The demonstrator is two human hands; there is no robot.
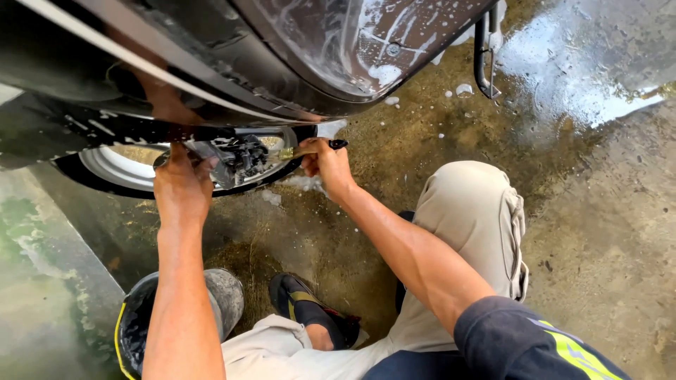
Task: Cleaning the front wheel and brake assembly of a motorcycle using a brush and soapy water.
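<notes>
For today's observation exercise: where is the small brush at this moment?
In the head view, the brush is gripped in the right hand, just right of the wheel, under the soapy vehicle body.

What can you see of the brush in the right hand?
The brush is slim, with a yellowish-brown handle and a black end cap poking out past the right hand, which is closed around it. It lies roughly level, its working end aimed into the wet motorcycle wheel hub. The bristles are too dark to make out.
</notes>
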